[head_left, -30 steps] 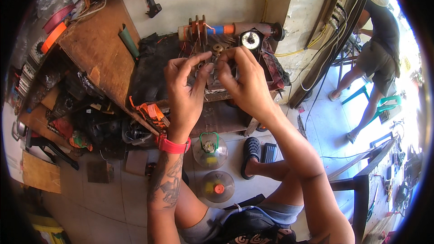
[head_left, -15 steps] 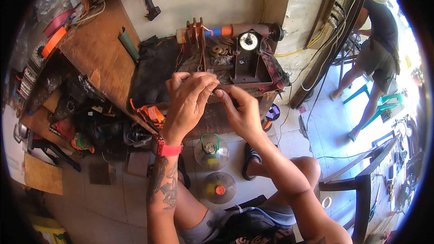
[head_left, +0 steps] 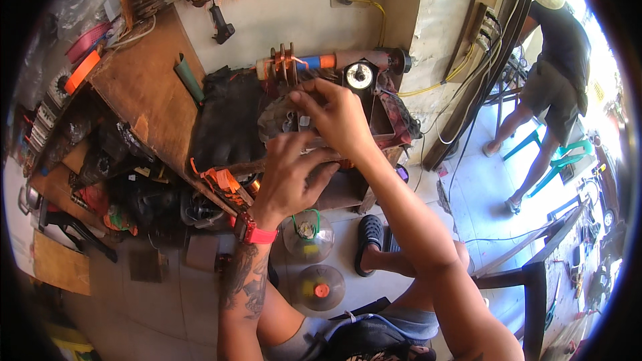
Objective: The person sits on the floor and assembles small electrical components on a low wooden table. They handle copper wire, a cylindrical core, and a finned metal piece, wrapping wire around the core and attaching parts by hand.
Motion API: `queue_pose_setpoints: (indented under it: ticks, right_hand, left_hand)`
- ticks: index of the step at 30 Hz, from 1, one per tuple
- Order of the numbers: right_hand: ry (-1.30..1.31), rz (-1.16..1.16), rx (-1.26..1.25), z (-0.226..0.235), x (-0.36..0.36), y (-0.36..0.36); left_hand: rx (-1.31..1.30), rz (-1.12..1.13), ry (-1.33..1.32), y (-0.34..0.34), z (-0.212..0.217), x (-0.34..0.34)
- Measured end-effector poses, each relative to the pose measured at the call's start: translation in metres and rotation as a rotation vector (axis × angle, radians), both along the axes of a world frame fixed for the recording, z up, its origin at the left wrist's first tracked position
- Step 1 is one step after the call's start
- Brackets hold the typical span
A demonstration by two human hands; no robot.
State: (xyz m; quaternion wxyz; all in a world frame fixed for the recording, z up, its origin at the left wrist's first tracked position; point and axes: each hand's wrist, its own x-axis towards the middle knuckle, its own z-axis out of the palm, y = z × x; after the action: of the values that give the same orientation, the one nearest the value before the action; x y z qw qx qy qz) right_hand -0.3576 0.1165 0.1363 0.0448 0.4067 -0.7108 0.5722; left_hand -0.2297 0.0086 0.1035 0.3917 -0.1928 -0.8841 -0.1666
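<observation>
My left hand (head_left: pixel 289 175) is over the front edge of the workbench, its thumb apart from its fingers, with nothing visible in it. A red watch (head_left: pixel 254 228) is on that wrist. Further up, my right hand (head_left: pixel 340 119) has thumb and forefinger drawn together; anything between them is too small to make out. Just beyond it stands a hand-built winding machine, with a round white dial (head_left: pixel 359 75) and a shaft wrapped in blue and orange (head_left: pixel 316 62). Brown discs (head_left: pixel 284 65) sit on the shaft's left part.
Dark cloth (head_left: pixel 227 124) covers the bench's left part, beside a wooden panel (head_left: pixel 144 73). Two large rounded bottles stand below, one with a green handle (head_left: pixel 307 227), one with an orange cap (head_left: pixel 322 291). At right, another person (head_left: pixel 558 60) stands near a green stool (head_left: pixel 558 160).
My hands, together before, have parted. The right has risen toward the winding machine; the left has dropped lower, its thumb and fingers now spread.
</observation>
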Motion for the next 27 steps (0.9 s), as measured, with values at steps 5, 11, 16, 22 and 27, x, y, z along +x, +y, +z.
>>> queue_pose_setpoints:
  ticks: [5, 11, 16, 22, 27]
  right_hand:
    - [0.603, -0.266, 0.261, -0.04, 0.035, 0.025]
    - [0.614, -0.355, 0.028, -0.065, 0.022, 0.064]
    - [0.172, -0.618, -0.185, -0.047, -0.074, 0.088]
    - [0.331, -0.745, -0.046, -0.018, -0.108, 0.083]
    - [0.366, -0.825, 0.157, 0.01, -0.125, 0.08]
  left_hand:
    - [0.81, 0.136, -0.137, -0.015, 0.0, -0.021]
    - [1.712, -0.577, -0.505, -0.032, -0.009, -0.047]
    - [1.537, -0.378, -0.35, -0.026, -0.015, -0.053]
    - [1.531, -0.315, -0.243, -0.019, -0.024, -0.066]
    - [1.531, -0.306, -0.212, -0.019, -0.024, -0.072]
